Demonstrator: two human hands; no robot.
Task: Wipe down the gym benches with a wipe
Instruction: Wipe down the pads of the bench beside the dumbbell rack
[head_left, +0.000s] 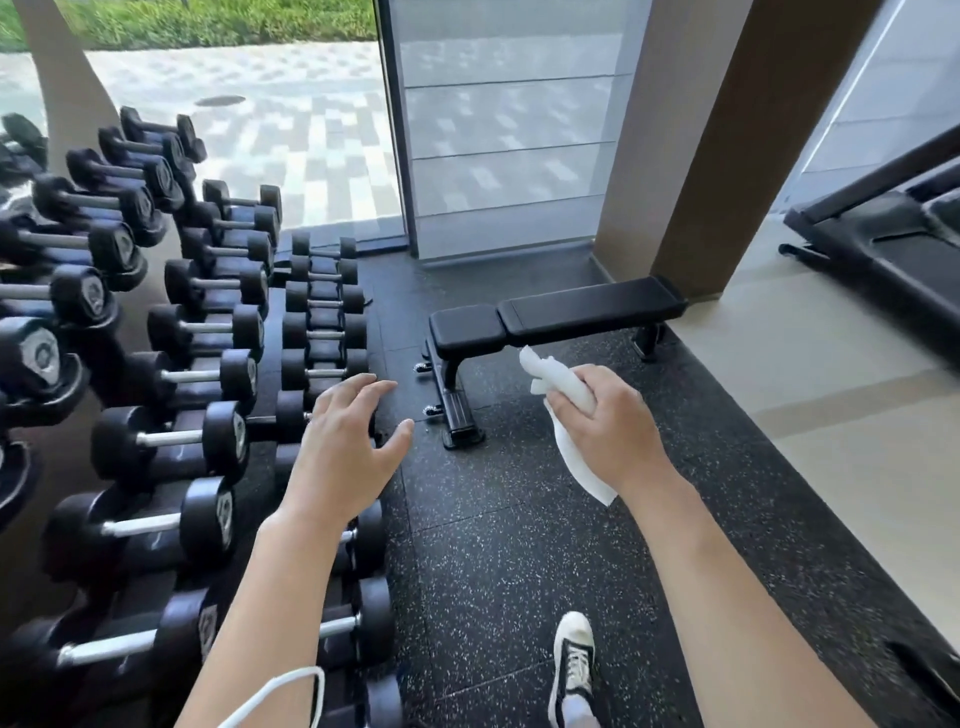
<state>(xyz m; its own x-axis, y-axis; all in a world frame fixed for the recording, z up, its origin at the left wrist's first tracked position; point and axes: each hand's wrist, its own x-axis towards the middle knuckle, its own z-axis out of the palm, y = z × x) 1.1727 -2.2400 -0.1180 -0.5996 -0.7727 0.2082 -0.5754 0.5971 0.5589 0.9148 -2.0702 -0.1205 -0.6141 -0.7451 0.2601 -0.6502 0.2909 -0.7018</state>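
The right hand (605, 423) grips a white wipe (558, 382); the left hand (345, 447) is spread wide, holding nothing. Ahead, the black bench (556, 317) stands on speckled floor (519, 545), beside the dumbbell rack (171, 364).

Daylight floods in through the window (291, 130) ahead, where the paving outside is washed out to near white. The floor (509, 545) is evenly lit, with soft shadow under the bench (556, 317). Dumbbells (171, 384) catch dull highlights on their handles. Straight lines bow toward the edges, and the corners smear, worst at the treadmill (898, 249).
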